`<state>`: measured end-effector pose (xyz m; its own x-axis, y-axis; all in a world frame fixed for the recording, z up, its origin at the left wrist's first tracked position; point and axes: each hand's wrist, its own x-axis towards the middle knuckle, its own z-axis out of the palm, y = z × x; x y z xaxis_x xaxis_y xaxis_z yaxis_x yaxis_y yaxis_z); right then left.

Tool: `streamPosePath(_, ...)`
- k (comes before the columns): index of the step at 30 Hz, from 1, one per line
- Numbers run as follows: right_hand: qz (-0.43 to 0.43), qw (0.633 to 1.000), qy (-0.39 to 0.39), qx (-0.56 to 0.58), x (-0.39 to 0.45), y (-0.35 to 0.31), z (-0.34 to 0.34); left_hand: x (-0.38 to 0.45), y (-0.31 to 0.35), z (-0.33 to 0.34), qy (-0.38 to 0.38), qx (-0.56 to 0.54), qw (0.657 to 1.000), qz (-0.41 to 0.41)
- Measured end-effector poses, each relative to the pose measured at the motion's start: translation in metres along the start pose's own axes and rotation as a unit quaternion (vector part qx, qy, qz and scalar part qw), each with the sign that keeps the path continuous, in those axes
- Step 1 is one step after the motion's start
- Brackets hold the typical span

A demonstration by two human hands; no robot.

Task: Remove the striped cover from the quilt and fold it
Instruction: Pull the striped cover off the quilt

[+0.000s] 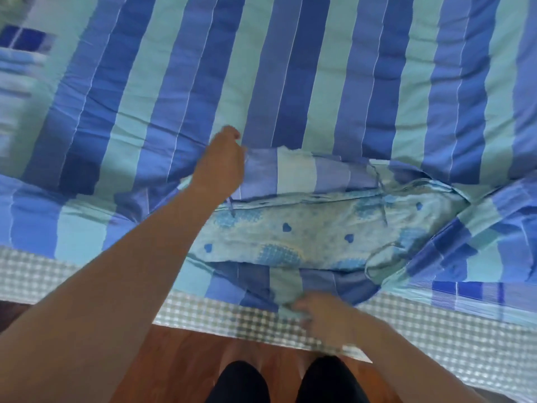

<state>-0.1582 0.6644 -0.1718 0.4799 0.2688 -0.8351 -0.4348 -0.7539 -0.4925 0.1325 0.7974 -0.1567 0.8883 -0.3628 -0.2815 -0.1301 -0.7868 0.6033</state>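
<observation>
Left hand [222, 164] grips the blue-and-teal striped fabric cover's [290, 68] upper opening edge; right hand [322, 315] pinches its lower edge (heart-printed pale quilt [305, 231] exposed between).

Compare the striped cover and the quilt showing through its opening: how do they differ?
The striped cover has broad blue and teal stripes; the quilt is pale with small blue hearts and checked patches. The cover spreads across the whole bed; the quilt shows only through the opening. The left hand and right hand hold the cover's edges apart; neither holds the quilt. Both are blue-toned fabric.
</observation>
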Motion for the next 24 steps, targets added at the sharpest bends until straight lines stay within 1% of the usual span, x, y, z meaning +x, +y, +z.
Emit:
streamPosePath(1, 0.014, 0.993, 0.070, 0.091, 0.002, -0.002, -0.010, -0.019, -0.007, 0.006, -0.049, -0.016, 0.998, 0.044)
streamPosePath(2, 0.019, 0.976, 0.140, 0.166, 0.004, -0.003, -0.021, -0.041, -0.018, 0.010, -0.079, 0.003, 0.992, 0.100)
streamPosePath(3, 0.020, 0.956, 0.208, 0.208, 0.006, -0.002, -0.032, -0.064, -0.035, 0.011, -0.086, 0.048, 0.985, 0.144)
streamPosePath(4, 0.013, 0.943, 0.260, 0.206, 0.009, 0.001, -0.042, -0.086, -0.057, 0.011, -0.071, 0.095, 0.977, 0.179)
streamPosePath(5, 0.006, 0.942, 0.288, 0.174, 0.012, 0.002, -0.051, -0.106, -0.079, 0.007, -0.055, 0.133, 0.971, 0.189)
streamPosePath(8, -0.044, 0.945, 0.317, 0.059, 0.026, -0.001, -0.075, -0.152, -0.131, -0.013, -0.046, 0.244, 0.957, 0.149)
streamPosePath(10, -0.091, 0.936, 0.340, -0.009, 0.040, -0.015, -0.089, -0.172, -0.155, -0.028, -0.050, 0.341, 0.930, 0.126)
streamPosePath(11, -0.108, 0.931, 0.345, -0.041, 0.048, -0.020, -0.094, -0.178, -0.162, -0.038, -0.068, 0.389, 0.914, 0.097)
streamPosePath(12, -0.113, 0.930, 0.342, -0.074, 0.057, -0.024, -0.100, -0.182, -0.168, -0.048, -0.101, 0.432, 0.895, 0.046)
streamPosePath(13, -0.105, 0.932, 0.331, -0.103, 0.066, -0.026, -0.106, -0.184, -0.172, -0.060, -0.141, 0.457, 0.878, -0.027)
streamPosePath(14, -0.080, 0.938, 0.314, -0.126, 0.074, -0.025, -0.112, -0.186, -0.176, -0.070, -0.168, 0.459, 0.867, -0.099)
streamPosePath(15, -0.048, 0.942, 0.297, -0.147, 0.079, -0.021, -0.116, -0.188, -0.180, -0.077, -0.179, 0.424, 0.872, -0.167)
streamPosePath(16, -0.021, 0.942, 0.287, -0.172, 0.081, -0.016, -0.117, -0.191, -0.187, -0.079, -0.166, 0.376, 0.886, -0.217)
streamPosePath(17, -0.005, 0.940, 0.279, -0.199, 0.079, -0.010, -0.116, -0.195, -0.193, -0.076, -0.151, 0.319, 0.900, -0.255)
streamPosePath(18, 0.000, 0.936, 0.269, -0.228, 0.075, -0.005, -0.111, -0.199, -0.194, -0.073, -0.163, 0.270, 0.904, -0.290)
streamPosePath(19, 0.003, 0.932, 0.258, -0.255, 0.069, 0.001, -0.104, -0.204, -0.193, -0.068, -0.169, 0.234, 0.910, -0.299)
streamPosePath(20, 0.013, 0.929, 0.252, -0.272, 0.061, 0.007, -0.093, -0.208, -0.191, -0.063, -0.160, 0.217, 0.922, -0.278)
streamPosePath(22, 0.054, 0.926, 0.251, -0.276, 0.044, 0.020, -0.073, -0.210, -0.180, -0.047, -0.082, 0.211, 0.957, -0.184)
streamPosePath(24, 0.101, 0.923, 0.252, -0.271, 0.026, 0.039, -0.063, -0.203, -0.154, -0.028, -0.055, 0.157, 0.979, -0.115)
